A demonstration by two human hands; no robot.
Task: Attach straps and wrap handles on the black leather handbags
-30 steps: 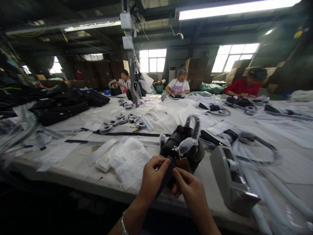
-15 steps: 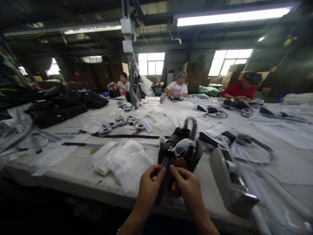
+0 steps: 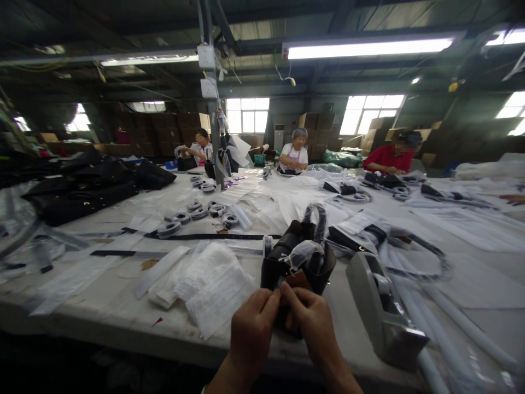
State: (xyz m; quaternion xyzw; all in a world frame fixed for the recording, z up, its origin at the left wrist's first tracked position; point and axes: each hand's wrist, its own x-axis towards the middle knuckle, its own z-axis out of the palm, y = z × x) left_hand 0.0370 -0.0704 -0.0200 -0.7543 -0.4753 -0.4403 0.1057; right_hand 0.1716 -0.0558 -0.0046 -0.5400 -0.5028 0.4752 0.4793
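A pale worktop (image 3: 127,295), its thick front edge smudged, stretches out before me under thin sheets, straps and wrapped parts. On its far left slumps a heap of black bags (image 3: 82,197), soft-sided and dotted with bright metal fittings. Smooth, pale tubes (image 3: 467,324) slant toward the near edge on the right.

The black bag (image 3: 274,267) just beyond my hands stands on the worktop, smooth-faced, its arched handle (image 3: 315,219) sheathed in clear film. A hard grey tape dispenser (image 3: 369,301), angular and metal-edged at the near end, sits to its right. White sheets (image 3: 217,290) — flimsy, crinkled, loosely stacked — lie to its left. Among the bag's contents rests a thin whitish pouch (image 3: 304,254), gathered at the neck.

My left hand (image 3: 251,323) is drawn in tight, thumb pressed to the bent forefinger; my right hand (image 3: 314,320) curls opposite, thumb and forefinger pinched together. Their tips meet at the bag's near side on a dark strip (image 3: 280,282) — mostly hidden by my fingers, only a small end showing. Film-wrapped coils (image 3: 229,220), round and glossy, cluster farther back. Beside my right fingertips shows a flat brown piece (image 3: 299,280), leather-like, and near the front edge a tiny purple scrap (image 3: 158,320).
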